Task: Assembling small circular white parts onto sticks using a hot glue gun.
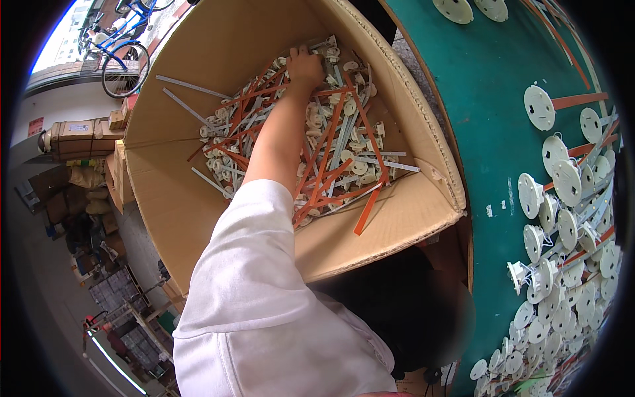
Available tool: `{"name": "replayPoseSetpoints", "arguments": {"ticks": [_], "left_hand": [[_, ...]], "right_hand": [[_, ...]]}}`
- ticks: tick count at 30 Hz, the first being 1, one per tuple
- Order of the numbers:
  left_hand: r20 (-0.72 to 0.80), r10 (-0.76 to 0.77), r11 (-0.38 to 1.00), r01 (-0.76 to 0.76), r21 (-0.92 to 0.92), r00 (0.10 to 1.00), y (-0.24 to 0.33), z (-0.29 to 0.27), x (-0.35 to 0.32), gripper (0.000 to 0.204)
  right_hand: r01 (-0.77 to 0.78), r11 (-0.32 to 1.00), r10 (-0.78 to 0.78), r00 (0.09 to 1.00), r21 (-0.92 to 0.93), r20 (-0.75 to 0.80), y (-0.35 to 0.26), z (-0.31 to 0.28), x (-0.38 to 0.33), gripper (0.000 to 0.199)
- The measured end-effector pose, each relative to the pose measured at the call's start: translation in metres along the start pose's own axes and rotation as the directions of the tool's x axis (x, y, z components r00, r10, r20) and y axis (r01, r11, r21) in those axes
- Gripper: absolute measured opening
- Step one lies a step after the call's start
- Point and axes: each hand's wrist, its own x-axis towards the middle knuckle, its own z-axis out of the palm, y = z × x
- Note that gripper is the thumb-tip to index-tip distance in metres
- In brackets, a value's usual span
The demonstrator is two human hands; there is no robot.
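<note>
Hand [305, 69], my left, back uppermost, reaches deep into cardboard box [182, 59]; fingertips partly hidden, so I cannot tell whether spread or pinching. Pale round fittings [360, 167] and orange strips [369, 210] lie jumbled around it. Green table [486, 152], right of box, bears similar discs [540, 108].

Reaches with a bare forearm [274, 145] from a white sleeve [245, 251] deep into an open cardboard box [169, 198], bringing one hand [305, 69] down on the jumble near the far end, fingertips partly hidden, grip impossible to tell. Touches there a tangle of white plastic fittings [359, 167], rust-orange flat strips [368, 210] and grey flat strips [188, 85], some leaning against the box's walls. Takes in, on the right, a green tabletop [489, 132] with slotted white discs [539, 108] heaped thickest toward the lower corner; at upper left, a blue bicycle [119, 45] above cardboard cartons [73, 135].
</note>
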Motion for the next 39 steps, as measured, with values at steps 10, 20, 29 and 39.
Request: {"name": "replayPoseSetpoints", "arguments": {"ticks": [10,20,29,39], "left_hand": [[0.050,0.039,0.998,-0.041,0.041,0.998,0.009,-0.001,-0.004,0.024],[-0.095,0.055,0.979,-0.072,-0.188,0.994,-0.011,0.010,-0.001,0.029],[0.004,0.080,0.971,-0.077,-0.227,0.997,-0.013,-0.004,0.010,0.029],[0.240,0.029,0.999,-0.023,-0.030,0.970,0.006,-0.031,0.009,0.049]], "right_hand": [[0.070,0.993,-0.071,0.997,-0.091,-0.011,0.002,-0.006,0.004,0.049],[0.132,0.973,-0.142,0.989,-0.189,-0.042,0.002,-0.025,0.003,0.049],[0.169,0.946,-0.189,0.981,-0.277,-0.050,0.012,-0.030,0.007,0.049],[0.221,0.897,-0.265,0.962,-0.383,-0.065,0.014,-0.035,0.003,0.050]]}}
